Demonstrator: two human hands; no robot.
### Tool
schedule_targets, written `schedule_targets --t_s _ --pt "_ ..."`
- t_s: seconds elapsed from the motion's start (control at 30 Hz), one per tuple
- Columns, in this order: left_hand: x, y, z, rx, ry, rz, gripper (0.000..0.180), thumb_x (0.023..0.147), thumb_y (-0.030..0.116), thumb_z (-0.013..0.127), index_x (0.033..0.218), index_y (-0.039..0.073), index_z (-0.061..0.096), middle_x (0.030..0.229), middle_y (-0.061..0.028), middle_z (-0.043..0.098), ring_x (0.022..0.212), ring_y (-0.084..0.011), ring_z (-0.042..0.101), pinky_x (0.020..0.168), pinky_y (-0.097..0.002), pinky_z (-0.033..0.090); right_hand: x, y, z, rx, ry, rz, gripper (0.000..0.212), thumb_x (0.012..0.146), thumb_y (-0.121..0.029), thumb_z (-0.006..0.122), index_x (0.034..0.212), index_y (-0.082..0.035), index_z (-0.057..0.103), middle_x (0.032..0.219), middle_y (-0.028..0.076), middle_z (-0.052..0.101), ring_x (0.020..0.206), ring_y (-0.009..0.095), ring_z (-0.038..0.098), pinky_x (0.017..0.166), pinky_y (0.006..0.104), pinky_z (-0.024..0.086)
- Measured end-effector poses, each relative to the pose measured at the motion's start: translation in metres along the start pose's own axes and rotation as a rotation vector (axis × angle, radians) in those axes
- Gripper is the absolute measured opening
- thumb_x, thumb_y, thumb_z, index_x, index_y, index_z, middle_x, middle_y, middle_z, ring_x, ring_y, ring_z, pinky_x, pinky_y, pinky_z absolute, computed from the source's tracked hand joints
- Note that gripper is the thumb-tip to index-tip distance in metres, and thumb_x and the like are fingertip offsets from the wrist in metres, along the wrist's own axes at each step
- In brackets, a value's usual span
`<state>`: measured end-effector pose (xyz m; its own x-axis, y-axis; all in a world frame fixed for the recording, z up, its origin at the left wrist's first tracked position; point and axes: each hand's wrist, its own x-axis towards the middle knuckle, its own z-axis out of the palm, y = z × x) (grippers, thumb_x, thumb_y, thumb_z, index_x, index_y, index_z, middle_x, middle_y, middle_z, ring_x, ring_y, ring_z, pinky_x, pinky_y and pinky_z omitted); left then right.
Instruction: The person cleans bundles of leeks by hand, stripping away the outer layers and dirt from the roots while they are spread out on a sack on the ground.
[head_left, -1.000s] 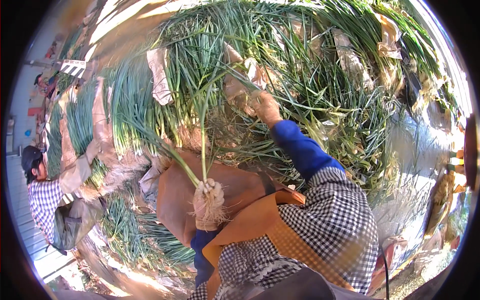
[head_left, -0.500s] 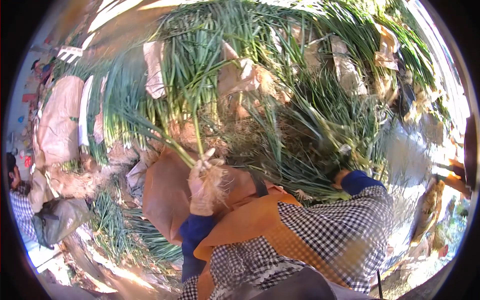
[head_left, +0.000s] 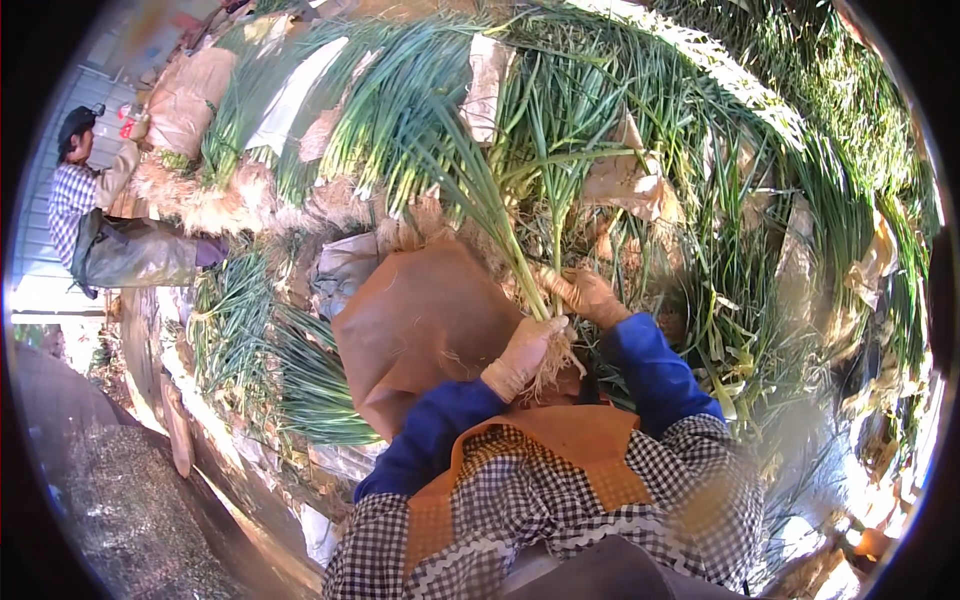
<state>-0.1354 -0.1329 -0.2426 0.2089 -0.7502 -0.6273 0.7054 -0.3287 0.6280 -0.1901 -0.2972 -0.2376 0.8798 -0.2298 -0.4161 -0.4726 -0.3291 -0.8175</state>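
Observation:
My left hand (head_left: 522,358), in a pale glove, closes round a few green onions (head_left: 512,245) just above their stringy roots. The roots hang below its fingers over the brown apron (head_left: 425,310) on my lap. My right hand (head_left: 597,299), gloved too, is right beside it, fingers bent and pinching one of the stalks near its lower end. The long green leaves point up and away from me. Beyond them lie rows of green onions (head_left: 390,140), their pale ends and roots toward me.
Brown sheets (head_left: 490,85) lie across the rows. At far left sits another person (head_left: 85,205) in a checked top and dark cap, beside a bundle (head_left: 190,100) wrapped in brown sheeting. More green onions (head_left: 310,375) lie to the left of my lap, near a wooden beam (head_left: 175,420).
My right hand has come from the leaves at the right to the onions in my left hand. The view has swung left, showing more of the other person.

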Motion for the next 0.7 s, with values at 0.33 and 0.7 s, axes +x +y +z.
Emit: schedule_targets --t_s 0.33,0.7 --pt "-0.03 0.034 0.006 -0.402 -0.398 0.007 0.027 0.09 0.02 0.048 0.107 0.0 0.052 0.069 -0.0018 0.051 0.055 -0.0076 0.046 0.049 -0.0182 0.039 0.04 0.023 0.042 -0.403 -0.114 -0.12 0.043 0.085 -0.043 0.052 0.109 -0.007 0.058 0.1 0.013 0.062 0.1 0.025 0.056 0.082 0.0377 0.046" --pt "-0.075 0.155 -0.024 -0.434 -0.614 0.614 0.009 0.083 0.013 0.056 0.087 0.006 0.051 0.062 -0.0018 0.048 0.052 -0.0098 0.044 0.044 -0.0212 0.038 0.187 0.193 -0.036 -0.628 0.238 0.051 0.035 0.088 -0.008 0.04 0.117 -0.021 0.054 0.111 0.011 0.058 0.097 0.029 0.057 0.084 0.0379 0.045"
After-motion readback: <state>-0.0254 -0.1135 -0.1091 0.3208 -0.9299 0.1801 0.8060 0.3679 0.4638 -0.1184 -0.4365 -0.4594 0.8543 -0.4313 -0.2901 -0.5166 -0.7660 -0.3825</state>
